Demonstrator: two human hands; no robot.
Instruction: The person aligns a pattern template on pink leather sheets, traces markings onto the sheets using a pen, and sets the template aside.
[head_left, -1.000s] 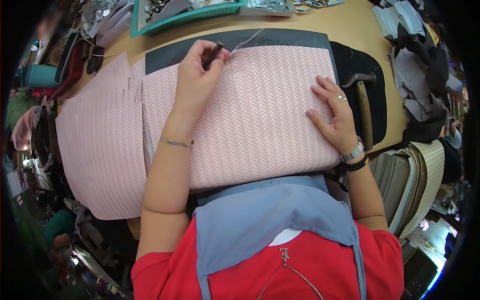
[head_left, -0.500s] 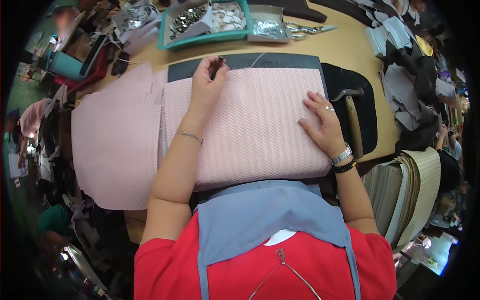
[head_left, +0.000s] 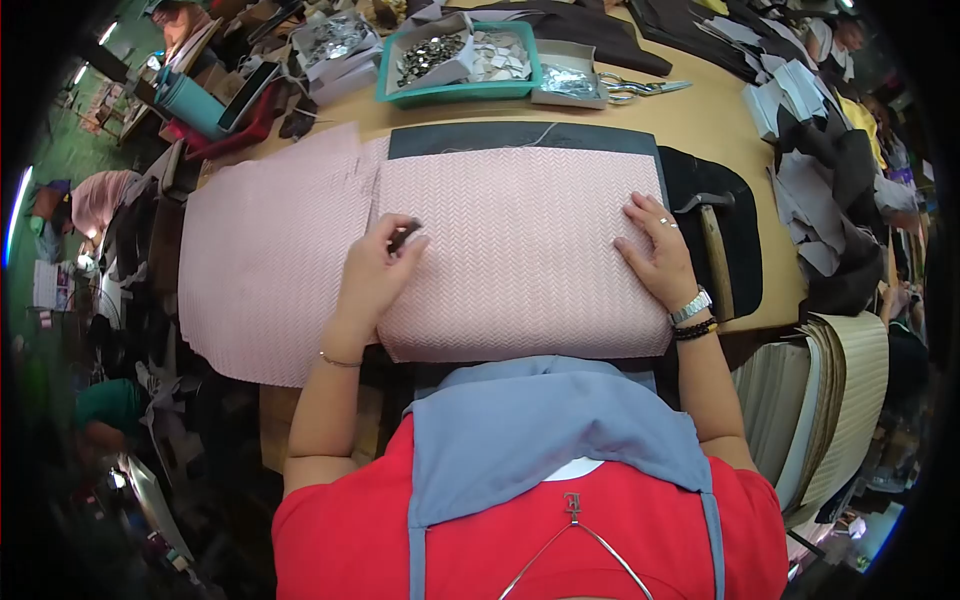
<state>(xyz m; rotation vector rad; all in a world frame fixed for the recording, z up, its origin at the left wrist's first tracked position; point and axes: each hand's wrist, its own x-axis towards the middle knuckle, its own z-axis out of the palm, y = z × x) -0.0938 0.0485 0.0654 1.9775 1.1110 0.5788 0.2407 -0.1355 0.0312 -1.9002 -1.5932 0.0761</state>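
Note:
A pink sheet (head_left: pixel 520 250) with a woven herringbone texture lies before me, over a dark board (head_left: pixel 590 137) that shows along its far edge. At the sheet's left side, my left hand (head_left: pixel 378 270) is closed around a short dark tool (head_left: pixel 404 235), whose exact kind I cannot make out. My right hand (head_left: pixel 658 245) rests on the sheet near its right edge, fingers spread. To the left lies a stack of similar pink pieces (head_left: pixel 265 260).
A hammer (head_left: pixel 715 250) lies on a black pad (head_left: pixel 742 215) to the right. At the back are a teal tray (head_left: pixel 460 92) of small metal and pale pieces, a box of shiny parts (head_left: pixel 570 82) and scissors (head_left: pixel 640 88). Stacked sheets (head_left: pixel 830 400) stand at lower right.
My left hand has moved from the sheet's far edge toward me and to its left side, still holding the dark tool. My right hand stays near the right edge. The view has shifted slightly.

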